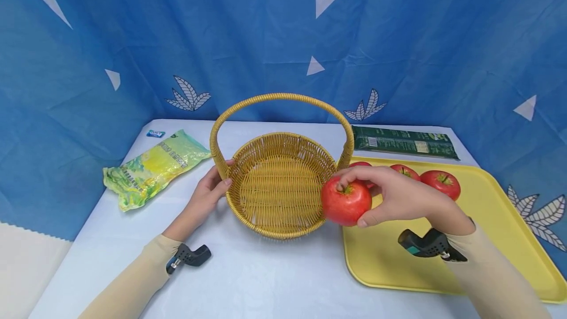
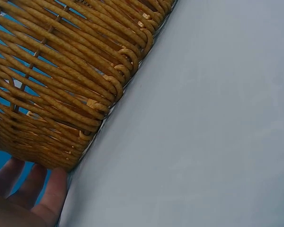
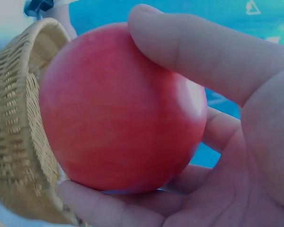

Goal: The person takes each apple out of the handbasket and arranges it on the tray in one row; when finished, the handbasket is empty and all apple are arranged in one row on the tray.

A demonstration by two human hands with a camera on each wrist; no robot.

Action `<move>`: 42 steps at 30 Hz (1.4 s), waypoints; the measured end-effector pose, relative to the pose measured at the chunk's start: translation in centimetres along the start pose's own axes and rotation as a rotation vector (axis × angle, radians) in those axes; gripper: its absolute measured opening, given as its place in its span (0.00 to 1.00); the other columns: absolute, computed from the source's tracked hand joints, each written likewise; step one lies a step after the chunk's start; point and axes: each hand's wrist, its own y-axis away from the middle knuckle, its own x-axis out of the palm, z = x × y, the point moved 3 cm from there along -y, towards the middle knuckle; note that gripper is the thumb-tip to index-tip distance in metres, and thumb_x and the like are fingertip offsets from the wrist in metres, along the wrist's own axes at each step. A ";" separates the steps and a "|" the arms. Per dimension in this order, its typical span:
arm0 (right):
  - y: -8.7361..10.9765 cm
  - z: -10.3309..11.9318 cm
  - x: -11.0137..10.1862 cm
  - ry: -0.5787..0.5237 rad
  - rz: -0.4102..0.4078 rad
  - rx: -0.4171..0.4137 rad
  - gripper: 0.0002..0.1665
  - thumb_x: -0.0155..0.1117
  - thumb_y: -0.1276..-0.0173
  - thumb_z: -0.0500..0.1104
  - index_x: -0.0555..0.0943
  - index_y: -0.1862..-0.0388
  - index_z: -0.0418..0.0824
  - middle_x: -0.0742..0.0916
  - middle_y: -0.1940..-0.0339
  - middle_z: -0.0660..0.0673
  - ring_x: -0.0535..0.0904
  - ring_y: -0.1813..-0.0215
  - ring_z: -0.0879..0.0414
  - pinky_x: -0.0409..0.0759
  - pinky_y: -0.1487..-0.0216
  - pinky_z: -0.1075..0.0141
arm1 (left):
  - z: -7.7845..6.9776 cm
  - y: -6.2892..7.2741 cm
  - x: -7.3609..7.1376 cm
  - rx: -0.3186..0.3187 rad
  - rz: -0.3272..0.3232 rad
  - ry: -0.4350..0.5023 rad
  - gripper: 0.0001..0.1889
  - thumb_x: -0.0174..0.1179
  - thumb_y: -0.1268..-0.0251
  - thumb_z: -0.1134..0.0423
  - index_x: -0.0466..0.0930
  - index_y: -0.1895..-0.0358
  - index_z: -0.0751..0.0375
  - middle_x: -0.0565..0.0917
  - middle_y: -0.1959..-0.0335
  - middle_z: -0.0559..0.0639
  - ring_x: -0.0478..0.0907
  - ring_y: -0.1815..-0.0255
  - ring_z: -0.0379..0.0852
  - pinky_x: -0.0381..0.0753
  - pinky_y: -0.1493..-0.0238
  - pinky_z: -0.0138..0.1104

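A round wicker basket (image 1: 283,186) with a tall arched handle stands in the middle of the white table. My left hand (image 1: 210,188) holds its left side by the foot of the handle, the thumb at the rim. In the left wrist view, fingertips (image 2: 54,189) rest against the woven outer wall (image 2: 61,71). A red apple (image 1: 343,206) is in my right hand (image 1: 394,193), gripped between thumb and fingers. It overlaps the basket's right rim in the head view. The right wrist view shows the apple (image 3: 118,113) close beside the basket (image 3: 14,123).
To the right lies a yellow tray (image 1: 390,270) with more red apples (image 1: 443,184) near its far edge. Behind it is a dark green package (image 1: 407,143). On the left are a yellow-green bag (image 1: 155,169) and a small blue packet (image 1: 155,134). A blue curtain (image 1: 266,38) hangs behind.
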 end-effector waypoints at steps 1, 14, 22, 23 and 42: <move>0.6 -0.2 -0.1 -0.018 -0.009 -0.002 0.30 0.78 0.42 0.37 0.76 0.42 0.46 0.79 0.35 0.40 0.77 0.37 0.51 0.89 0.51 0.62 | 0.0 0.0 0.0 -0.002 0.000 0.000 0.27 0.50 0.20 0.63 0.60 0.22 0.58 0.64 0.22 0.65 0.66 0.24 0.65 0.78 0.42 0.23; 9.1 -5.1 -2.7 -0.006 -0.339 0.081 0.39 0.75 0.49 0.23 0.75 0.38 0.41 0.79 0.39 0.58 0.78 0.43 0.66 0.90 0.60 0.65 | -0.1 0.0 0.0 0.019 0.013 0.003 0.27 0.49 0.21 0.65 0.60 0.22 0.60 0.62 0.20 0.65 0.63 0.23 0.66 0.76 0.40 0.21; 14.4 -9.2 -6.0 0.045 -0.623 0.170 0.42 0.67 0.46 0.16 0.74 0.38 0.47 0.78 0.43 0.60 0.78 0.48 0.71 0.86 0.63 0.77 | -0.1 -0.2 0.1 0.016 0.017 -0.005 0.27 0.49 0.20 0.64 0.59 0.22 0.59 0.62 0.21 0.65 0.64 0.23 0.67 0.76 0.40 0.21; 14.8 -9.7 -6.4 0.064 -0.660 0.202 0.41 0.67 0.45 0.16 0.74 0.38 0.49 0.77 0.43 0.62 0.77 0.49 0.73 0.85 0.64 0.78 | -0.1 -0.2 0.1 0.012 0.015 -0.006 0.27 0.49 0.20 0.63 0.60 0.22 0.59 0.62 0.21 0.65 0.64 0.23 0.67 0.76 0.40 0.21; 19.4 -14.9 -9.6 -0.001 -0.957 0.529 0.28 0.66 0.30 0.34 0.71 0.45 0.66 0.72 0.51 0.72 0.66 0.53 0.71 0.78 0.68 0.85 | -0.1 0.0 0.0 0.011 0.001 0.009 0.26 0.49 0.21 0.66 0.61 0.23 0.61 0.64 0.22 0.66 0.64 0.24 0.65 0.76 0.40 0.20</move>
